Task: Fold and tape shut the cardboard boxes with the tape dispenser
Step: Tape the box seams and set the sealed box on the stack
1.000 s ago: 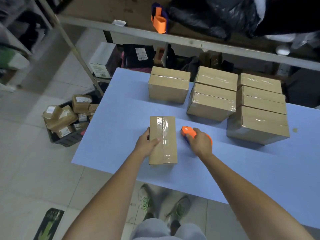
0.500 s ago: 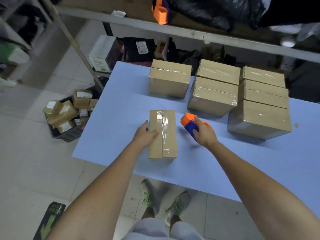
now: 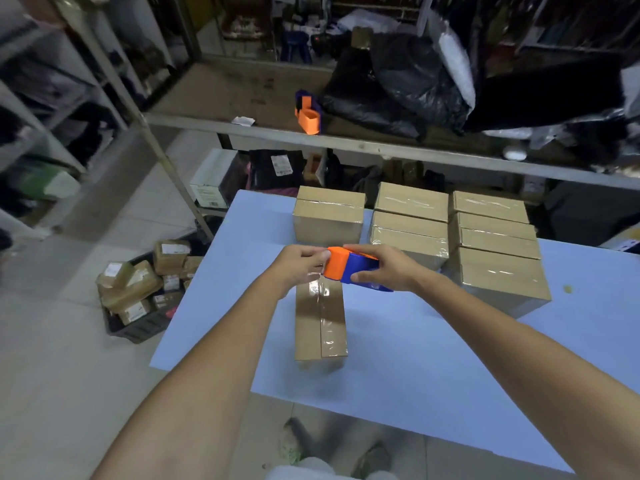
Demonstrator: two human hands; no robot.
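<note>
Boxes (image 3: 412, 202) stand stacked just behind dispenser (image 3: 349, 268).

A box (image 3: 320, 327) lies on the table (image 3: 433, 358) before stacked boxes (image 3: 412, 202), the tape dispenser (image 3: 348, 268) above its far end

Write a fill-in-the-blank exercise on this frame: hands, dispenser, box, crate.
1. The right hand grips the dispenser by its ____ body.
2. The left hand pinches the dispenser at its ____ end.
3. Clear ____ runs along the top seam of the box below the hands.
4. The crate of parcels sits on the ____.

Missing words: blue; orange; tape; floor.
</note>
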